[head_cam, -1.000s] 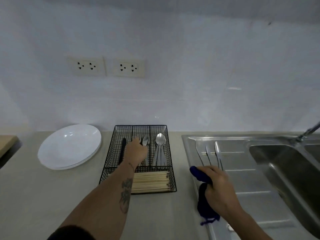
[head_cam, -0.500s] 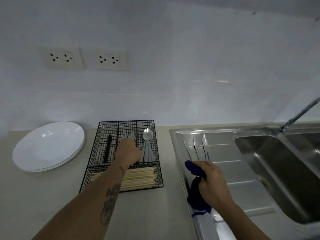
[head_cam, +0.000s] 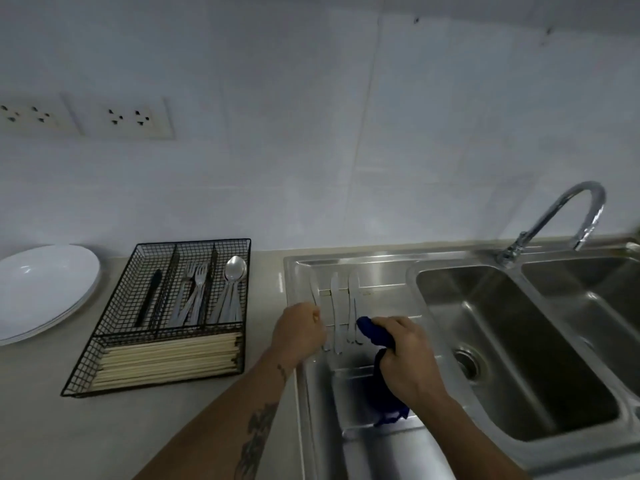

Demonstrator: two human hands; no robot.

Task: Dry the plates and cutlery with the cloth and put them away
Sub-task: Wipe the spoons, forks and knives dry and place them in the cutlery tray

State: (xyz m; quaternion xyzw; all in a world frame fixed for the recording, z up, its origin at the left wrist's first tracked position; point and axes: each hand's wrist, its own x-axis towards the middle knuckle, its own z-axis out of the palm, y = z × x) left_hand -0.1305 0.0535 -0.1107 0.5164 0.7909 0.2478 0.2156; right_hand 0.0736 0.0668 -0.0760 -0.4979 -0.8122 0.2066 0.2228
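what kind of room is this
Most likely a home kitchen counter: a stainless double sink with a curved tap, a wire cutlery tray of forks, spoons and chopsticks, and stacked white plates against a wall with sockets.

The left hand [head_cam: 300, 332] has left the black wire cutlery basket [head_cam: 166, 317] and moved over to the three shiny metal knives [head_cam: 335, 306] on the steel sink drainboard [head_cam: 381, 296]. Its fingers now curl at the leftmost knife's handle, close to the right hand [head_cam: 405, 358].
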